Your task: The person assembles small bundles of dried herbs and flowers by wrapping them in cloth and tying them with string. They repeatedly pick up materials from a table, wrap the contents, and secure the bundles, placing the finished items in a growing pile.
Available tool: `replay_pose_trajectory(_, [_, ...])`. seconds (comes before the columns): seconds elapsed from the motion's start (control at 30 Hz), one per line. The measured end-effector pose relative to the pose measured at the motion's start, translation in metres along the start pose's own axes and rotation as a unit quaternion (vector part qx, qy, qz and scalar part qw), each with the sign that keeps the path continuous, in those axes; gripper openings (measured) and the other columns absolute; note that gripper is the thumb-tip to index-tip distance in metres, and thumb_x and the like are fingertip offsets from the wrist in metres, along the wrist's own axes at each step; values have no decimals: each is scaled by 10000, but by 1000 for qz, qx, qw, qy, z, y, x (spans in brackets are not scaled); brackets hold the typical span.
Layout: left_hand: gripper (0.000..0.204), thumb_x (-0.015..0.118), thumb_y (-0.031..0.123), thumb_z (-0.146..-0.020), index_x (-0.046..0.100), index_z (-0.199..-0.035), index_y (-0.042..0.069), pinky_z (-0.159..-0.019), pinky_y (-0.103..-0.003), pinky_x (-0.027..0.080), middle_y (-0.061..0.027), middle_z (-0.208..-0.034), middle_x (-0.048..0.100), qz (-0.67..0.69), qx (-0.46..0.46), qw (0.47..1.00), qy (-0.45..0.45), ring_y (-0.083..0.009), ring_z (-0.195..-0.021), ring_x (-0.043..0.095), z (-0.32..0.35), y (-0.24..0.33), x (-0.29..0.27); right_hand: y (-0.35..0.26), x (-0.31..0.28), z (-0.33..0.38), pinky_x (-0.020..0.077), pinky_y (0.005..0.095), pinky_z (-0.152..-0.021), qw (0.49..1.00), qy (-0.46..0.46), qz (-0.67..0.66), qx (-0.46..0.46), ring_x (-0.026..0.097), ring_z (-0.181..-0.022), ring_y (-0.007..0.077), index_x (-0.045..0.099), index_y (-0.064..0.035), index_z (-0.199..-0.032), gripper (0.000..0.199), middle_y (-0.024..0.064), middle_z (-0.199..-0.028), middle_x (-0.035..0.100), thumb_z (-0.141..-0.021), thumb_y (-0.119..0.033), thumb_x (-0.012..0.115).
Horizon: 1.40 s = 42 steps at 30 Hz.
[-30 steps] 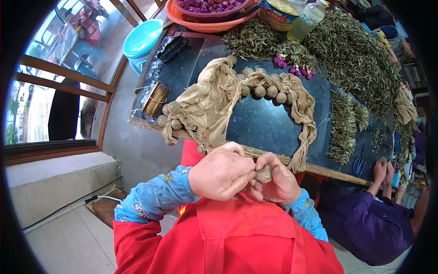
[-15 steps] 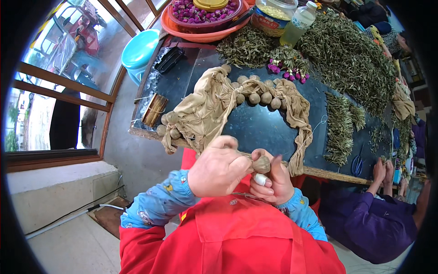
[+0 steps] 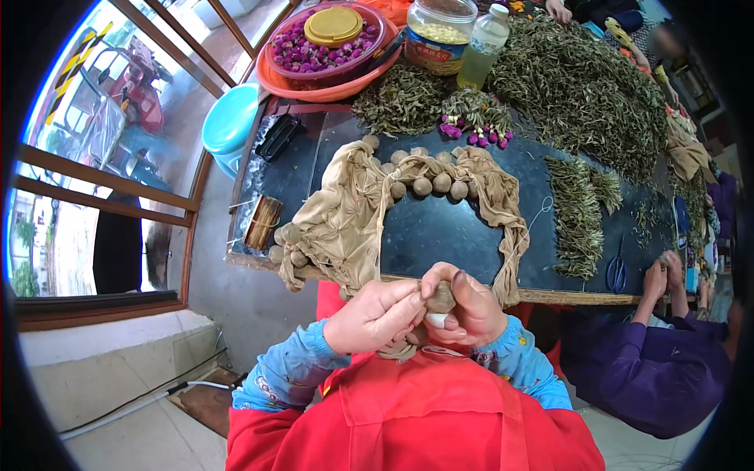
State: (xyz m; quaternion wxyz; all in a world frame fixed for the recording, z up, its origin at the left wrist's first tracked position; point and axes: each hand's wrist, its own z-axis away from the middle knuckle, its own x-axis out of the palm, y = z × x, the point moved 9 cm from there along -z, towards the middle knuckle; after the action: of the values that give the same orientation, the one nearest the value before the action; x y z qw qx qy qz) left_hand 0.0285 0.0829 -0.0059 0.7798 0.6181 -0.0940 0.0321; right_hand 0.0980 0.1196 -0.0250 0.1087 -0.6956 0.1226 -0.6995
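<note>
My right hand [image 3: 477,312] grips a round ball wrapped in tan cloth [image 3: 441,298], its thumb and fingers around it. White material [image 3: 438,319] shows at a finger just below that ball. Close beside it, my left hand [image 3: 373,315] is closed in a pinch at the ball's left side; what it pinches is hidden. A bit of tan cloth hangs below the hands. On the table's near edge lies the tan cloth [image 3: 338,216], gathered and creased, with several round balls [image 3: 422,186] tied into it and a pale string running down from it.
The dark table [image 3: 440,235] holds a stick bundle [image 3: 262,222], a black tray [image 3: 279,137], dried-herb bundles [image 3: 577,224], blue scissors [image 3: 617,273] and a large herb heap [image 3: 577,94]. Behind are a flower basin [image 3: 314,90], a jar [image 3: 438,55] and a bottle [image 3: 482,49]. A purple-sleeved person [image 3: 652,369] works at right.
My left hand has turned and dropped lower beside the ball. The right hand still holds the ball, now more upright. The whole view has shifted slightly.
</note>
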Motion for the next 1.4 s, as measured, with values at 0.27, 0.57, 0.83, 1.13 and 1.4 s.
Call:
replay_pose_trajectory(0.27, [254, 371, 173, -1045, 550, -927, 37, -523, -232, 384, 14, -700, 525, 107, -78, 991, 30, -66, -578, 453, -4, -12, 1, -53, 64, 16, 523, 366, -616, 473, 89, 766, -426, 616, -745, 309, 635, -87, -1092, 389, 130, -989, 581, -761, -232, 780])
replay_pose_trajectory(0.57, [260, 462, 132, -1003, 599, -820, 8, -497, -295, 403, -49, -628, 551, -335, 148, 907, 207, -146, -519, 511, -18, 6, -49, -90, -79, 41, 510, 275, -572, 771, 379, 478, -182, 643, -639, 116, 639, -37, -1030, 124, 66, -862, 704, -964, -133, 595])
replay_pose_trajectory(0.83, [244, 482, 142, -1028, 654, -975, -22, -494, -244, 399, -23, -628, 553, -136, 229, 919, 292, -82, -514, 503, -12, 85, -76, -199, -127, 153, 527, 450, -693, 173, 622, 747, -158, 666, -806, 358, 692, -67, -921, 175, 138, -883, 679, -913, -234, 642])
replay_pose_trajectory(1.13, [239, 498, 113, -992, 666, -878, -12, -698, -272, 514, -142, -1151, 631, -228, 226, 945, 62, -145, -777, 664, -66, 23, -26, -178, -124, 110, 512, 328, -520, 567, 547, 594, -163, 652, -556, 168, 638, 33, -1025, 199, 135, -774, 709, -912, -125, 597])
replay_pose_trajectory(1.4, [183, 533, 155, -1003, 647, -921, 39, -774, -322, 500, -56, -752, 635, -210, 37, 953, 217, -145, -749, 643, -54, 10, -54, -83, 1, 26, 473, 327, -582, 579, 238, 768, -133, 618, -629, 233, 592, -10, -1050, 183, 116, -747, 626, -901, -84, 667])
